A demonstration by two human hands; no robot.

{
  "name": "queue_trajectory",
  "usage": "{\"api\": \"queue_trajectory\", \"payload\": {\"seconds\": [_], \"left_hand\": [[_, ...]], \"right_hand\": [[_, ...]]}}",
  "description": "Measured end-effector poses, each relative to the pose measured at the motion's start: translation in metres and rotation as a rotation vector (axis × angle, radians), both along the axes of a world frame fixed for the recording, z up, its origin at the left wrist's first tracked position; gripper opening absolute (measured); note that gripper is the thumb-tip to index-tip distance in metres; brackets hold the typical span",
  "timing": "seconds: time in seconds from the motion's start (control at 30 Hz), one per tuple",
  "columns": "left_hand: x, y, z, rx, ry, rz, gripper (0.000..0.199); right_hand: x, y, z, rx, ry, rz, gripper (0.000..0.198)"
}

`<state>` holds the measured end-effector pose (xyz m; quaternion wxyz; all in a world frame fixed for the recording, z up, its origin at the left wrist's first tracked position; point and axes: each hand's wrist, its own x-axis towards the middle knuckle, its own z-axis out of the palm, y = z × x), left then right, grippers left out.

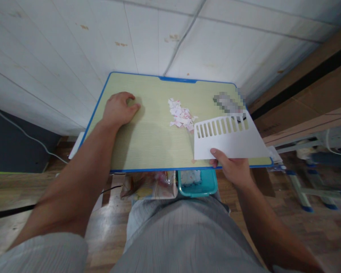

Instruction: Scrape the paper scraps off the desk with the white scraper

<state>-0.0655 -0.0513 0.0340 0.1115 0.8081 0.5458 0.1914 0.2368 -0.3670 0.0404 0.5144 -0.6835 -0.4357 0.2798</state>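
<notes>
Wall (102, 53), white-panelled, scuffed in places, with a grey cable running down it; head view. Before it, one table (147, 146), pale yellow-green top, blue edging.

Paper scraps (182, 115), one loose heap, white with pinkish marks, lying on the tabletop between the two hands.

Slotted sheet (230, 144), white, a row of slots along its far part; positioned over the table's right side, its left corner just beside the heap.

Right hand (234, 168): thumb on top of the sheet's near edge, fingers mostly hidden beneath, closed on it.

Left hand (118, 108): over the table's left side, fingers curved, thumb and forefinger parted, nothing visible between them; contact with the top cannot be told.

Blurred item (227, 102), greyish, beyond the sheet, identity unclear.

Teal basket (198, 194), below the near edge, whitish contents.

Cardboard (307, 91), brown, at right.
</notes>
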Motion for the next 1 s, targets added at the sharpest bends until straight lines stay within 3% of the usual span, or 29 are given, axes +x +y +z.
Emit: {"api": "queue_trajectory", "payload": {"seconds": [0.2,0.5,0.87,1.0], "left_hand": [[-0.003,0.003,-0.005,-0.040,-0.070,0.002,0.050],[-0.002,0.001,-0.005,-0.035,-0.064,0.022,0.050],[-0.003,0.002,-0.004,-0.009,-0.026,-0.002,0.044],[-0.003,0.002,-0.005,-0.021,-0.044,-0.006,0.043]], "right_hand": [[-0.021,0.004,-0.010,-0.084,0.028,-0.029,0.048],[-0.072,0.022,-0.009,-0.025,0.078,0.271,0.046],[-0.070,0.017,-0.012,-0.058,0.164,0.259,0.046],[-0.044,0.020,-0.011,0.047,0.171,0.038,0.036]]}}
